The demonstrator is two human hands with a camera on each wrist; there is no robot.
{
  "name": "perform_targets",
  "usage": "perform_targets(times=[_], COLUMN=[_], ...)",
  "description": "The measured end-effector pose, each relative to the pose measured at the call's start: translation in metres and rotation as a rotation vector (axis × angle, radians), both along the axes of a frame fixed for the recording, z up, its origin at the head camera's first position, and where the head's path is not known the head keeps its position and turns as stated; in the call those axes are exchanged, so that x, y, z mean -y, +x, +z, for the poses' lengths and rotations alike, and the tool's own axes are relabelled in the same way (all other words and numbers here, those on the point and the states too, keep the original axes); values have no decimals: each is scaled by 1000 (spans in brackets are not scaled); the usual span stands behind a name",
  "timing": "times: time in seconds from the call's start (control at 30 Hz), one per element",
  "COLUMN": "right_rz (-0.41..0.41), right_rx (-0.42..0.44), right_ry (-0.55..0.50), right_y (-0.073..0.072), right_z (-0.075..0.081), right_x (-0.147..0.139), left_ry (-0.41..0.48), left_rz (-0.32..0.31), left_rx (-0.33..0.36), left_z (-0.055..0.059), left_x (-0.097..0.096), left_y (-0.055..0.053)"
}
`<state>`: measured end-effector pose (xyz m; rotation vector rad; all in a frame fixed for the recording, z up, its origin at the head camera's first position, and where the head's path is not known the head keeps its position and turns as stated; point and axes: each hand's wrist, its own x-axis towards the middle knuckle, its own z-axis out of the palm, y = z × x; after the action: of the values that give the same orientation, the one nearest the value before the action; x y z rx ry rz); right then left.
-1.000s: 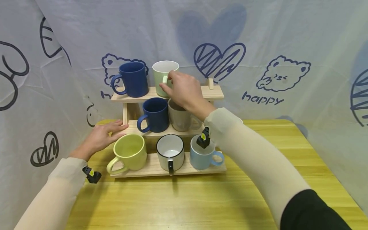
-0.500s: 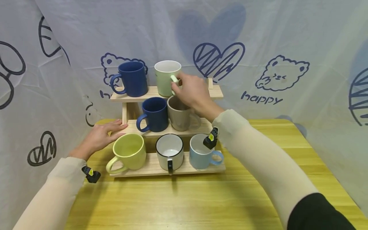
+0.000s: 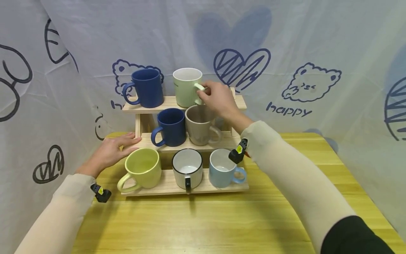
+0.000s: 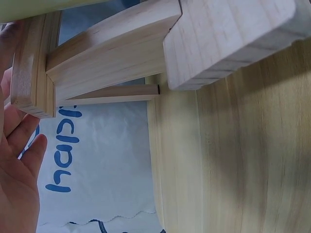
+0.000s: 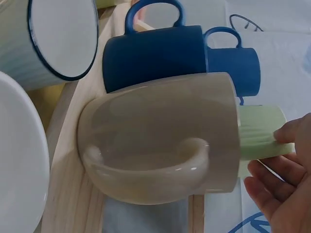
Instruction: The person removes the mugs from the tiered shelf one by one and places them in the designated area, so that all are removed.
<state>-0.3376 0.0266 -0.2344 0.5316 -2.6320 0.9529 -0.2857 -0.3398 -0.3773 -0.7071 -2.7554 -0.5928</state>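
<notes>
A light green mug (image 3: 185, 90) stands on the top shelf, and my right hand (image 3: 219, 97) pinches its handle, which points to the right and front. The right wrist view shows the thumb and fingers of that hand (image 5: 286, 170) at the green mug, partly behind the taupe mug (image 5: 155, 141). My left hand (image 3: 114, 150) rests at the left end of the middle shelf (image 3: 146, 141) of a wooden tiered stand, fingers stretched over the board. In the left wrist view its fingers (image 4: 19, 131) lie along the board end (image 4: 34, 73).
Beside the green mug is a dark blue mug (image 3: 148, 88); another blue mug (image 3: 172, 127) shares the middle shelf with the taupe one. On the lowest shelf stand a yellow-green mug (image 3: 143, 169), a black-rimmed white mug (image 3: 188, 169) and a light blue mug (image 3: 222, 171). A printed curtain hangs behind.
The green mug has shifted slightly right and turned, its handle swinging from the front toward the right. My right hand has moved right with it. The left hand has stayed in place.
</notes>
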Motion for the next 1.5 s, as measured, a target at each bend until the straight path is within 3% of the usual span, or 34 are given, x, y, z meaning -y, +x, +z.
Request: perform_targets(times=[0.3,0.83,1.17,1.5], right_rz=[10,44,-8,-37], right_rx=[86,295,270,266], right_ry=[-104,-562,-607,-682], right_y=[-2,-12,-15,-10], right_z=[0,-3,-4,8], right_x=[-9,-27,-41,-69], left_ry=[2,10,10,25], left_rz=[9,6,1,-8], left_rx=[29,1,-2,-11], left_z=[-1,-3,-4,-3], left_x=[0,-2,-1,1], left_y=[0,-1,0,-1])
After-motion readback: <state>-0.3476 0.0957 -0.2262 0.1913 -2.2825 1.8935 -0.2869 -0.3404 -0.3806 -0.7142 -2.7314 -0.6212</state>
